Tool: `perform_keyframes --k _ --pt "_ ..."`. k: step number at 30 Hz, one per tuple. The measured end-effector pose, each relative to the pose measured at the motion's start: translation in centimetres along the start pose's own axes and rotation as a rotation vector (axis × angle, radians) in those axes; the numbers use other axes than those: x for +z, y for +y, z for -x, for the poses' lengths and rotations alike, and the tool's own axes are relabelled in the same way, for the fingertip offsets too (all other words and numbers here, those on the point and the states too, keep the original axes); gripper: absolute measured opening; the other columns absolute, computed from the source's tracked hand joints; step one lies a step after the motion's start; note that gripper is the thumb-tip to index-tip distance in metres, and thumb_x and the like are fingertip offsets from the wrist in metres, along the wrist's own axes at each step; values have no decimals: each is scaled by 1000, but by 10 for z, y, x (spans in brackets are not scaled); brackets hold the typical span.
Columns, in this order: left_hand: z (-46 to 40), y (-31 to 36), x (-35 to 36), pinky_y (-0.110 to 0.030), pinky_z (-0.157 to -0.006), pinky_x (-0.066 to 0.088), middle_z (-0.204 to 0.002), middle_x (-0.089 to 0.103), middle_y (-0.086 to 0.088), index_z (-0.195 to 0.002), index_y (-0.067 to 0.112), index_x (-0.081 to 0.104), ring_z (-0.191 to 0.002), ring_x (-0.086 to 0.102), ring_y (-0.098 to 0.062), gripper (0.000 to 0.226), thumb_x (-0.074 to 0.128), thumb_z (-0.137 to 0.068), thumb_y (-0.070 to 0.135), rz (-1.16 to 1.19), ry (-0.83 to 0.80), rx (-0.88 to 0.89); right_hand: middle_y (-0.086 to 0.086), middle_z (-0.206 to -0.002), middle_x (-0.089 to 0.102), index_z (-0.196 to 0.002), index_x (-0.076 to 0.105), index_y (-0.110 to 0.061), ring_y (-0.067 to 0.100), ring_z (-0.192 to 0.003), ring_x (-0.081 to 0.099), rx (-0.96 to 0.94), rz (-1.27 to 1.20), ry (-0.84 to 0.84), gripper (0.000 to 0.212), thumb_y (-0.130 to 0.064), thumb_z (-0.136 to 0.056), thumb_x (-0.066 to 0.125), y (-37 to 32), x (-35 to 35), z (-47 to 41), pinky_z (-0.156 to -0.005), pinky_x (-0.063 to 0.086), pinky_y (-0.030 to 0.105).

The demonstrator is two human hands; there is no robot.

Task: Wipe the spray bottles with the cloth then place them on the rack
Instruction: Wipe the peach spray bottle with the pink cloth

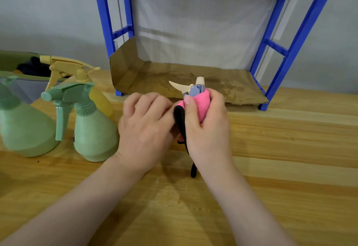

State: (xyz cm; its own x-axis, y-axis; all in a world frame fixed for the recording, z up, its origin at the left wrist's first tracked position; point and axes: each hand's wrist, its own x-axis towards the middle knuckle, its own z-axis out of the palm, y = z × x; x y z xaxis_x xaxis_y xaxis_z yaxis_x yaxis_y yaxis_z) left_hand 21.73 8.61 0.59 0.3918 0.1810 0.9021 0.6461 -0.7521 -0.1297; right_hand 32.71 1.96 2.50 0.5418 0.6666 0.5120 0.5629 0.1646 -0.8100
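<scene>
Head camera view: we look down at two bare hands meeting over a pale wooden bench [271, 197]. Our right hand [207, 127] is curled around a pink cloth with a black edge [201, 106], thumb pressed on top, and the cloth is wrapped over a small spray bottle with a lilac-grey head and cream trigger [194, 89], of which only the head and trigger show above the fingers. A black strip of the cloth hangs below the wrist. Our left hand [145, 125] lies just beside it, fingers curled and touching the cloth; we cannot tell whether it grips the bottle beneath.

Left of the hands, three more bottles stand on the bench: a sage-green plastic spray bottle [91, 127] nearest, a yellow plastic spray bottle [96, 98] close behind it, and a second green bottle [23, 125] at the frame's edge. Behind them sits a green bin [11, 60].

Beyond the hands stands a blue metal rack [280, 48], its lowest shelf lined with brown cardboard [193, 75].
</scene>
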Motion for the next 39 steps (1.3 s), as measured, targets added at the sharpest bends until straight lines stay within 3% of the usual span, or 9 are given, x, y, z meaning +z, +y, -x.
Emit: perform_keyframes --k 4,9,14,17,22,25,29,34,39 --pt "-1 9 -3 -39 -89 32 -84 65 -4 -92 11 69 -95 52 -24 15 56 -90 18 83 -63 -42 -6 -92 60 -108 54 -16 4 -78 54 -83 104 37 23 -37 -101 49 3 -6 -3 -67 39 8" --pt "-10 13 -12 -37 -89 34 -88 60 3 -98 12 69 -95 53 -22 33 56 -88 41 292 -203 -143 -10 -85 56 -94 56 -13 2 -75 46 -285 109 142 22 -32 -100 45 1 -14 -6 -69 36 5" --pt "-11 9 -13 -36 -88 36 -80 40 27 -86 26 55 -89 40 -6 13 54 -86 39 582 -321 -146 -11 -79 53 -87 54 -17 -1 -71 46 -379 51 156 16 -30 -96 56 -3 -17 -2 -68 35 7" --pt "-8 8 -10 -37 -91 36 -83 50 18 -88 15 64 -90 44 -7 25 54 -86 39 520 -321 -152 -8 -77 55 -85 55 -15 3 -69 48 -362 47 162 21 -33 -93 61 -3 -16 -2 -64 36 10" --pt "-3 6 -7 -38 -95 34 -90 69 2 -89 8 67 -97 57 -21 26 59 -87 33 310 -262 -114 -3 -68 56 -85 52 -13 21 -61 53 -317 328 139 45 -57 -92 43 3 -11 -2 -52 37 34" --pt "-2 2 -5 -38 -96 33 -90 71 -1 -87 6 67 -100 58 -22 23 59 -86 28 244 -206 -74 0 -65 61 -90 51 -12 29 -56 60 -304 421 128 53 -65 -89 41 4 -8 0 -46 40 32" --pt "-3 -2 -4 -37 -97 31 -94 71 1 -92 7 68 -103 56 -20 25 60 -81 28 298 -253 -123 -10 -70 59 -98 43 -24 13 -60 58 -278 249 -10 45 -65 -83 52 3 -10 -2 -51 47 32" --pt "-8 -5 -7 -38 -94 32 -91 68 4 -92 9 66 -102 54 -18 28 49 -78 27 401 -282 -212 -17 -89 59 -108 41 -29 9 -79 60 -216 33 -204 38 -52 -85 62 6 -17 -4 -64 49 31" --pt "-8 -5 -6 -38 -94 33 -93 66 7 -95 11 66 -104 53 -15 30 53 -86 36 460 -265 -212 -7 -69 58 -103 45 -18 12 -54 61 -246 55 -185 39 -56 -93 45 6 -18 -3 -49 48 38"
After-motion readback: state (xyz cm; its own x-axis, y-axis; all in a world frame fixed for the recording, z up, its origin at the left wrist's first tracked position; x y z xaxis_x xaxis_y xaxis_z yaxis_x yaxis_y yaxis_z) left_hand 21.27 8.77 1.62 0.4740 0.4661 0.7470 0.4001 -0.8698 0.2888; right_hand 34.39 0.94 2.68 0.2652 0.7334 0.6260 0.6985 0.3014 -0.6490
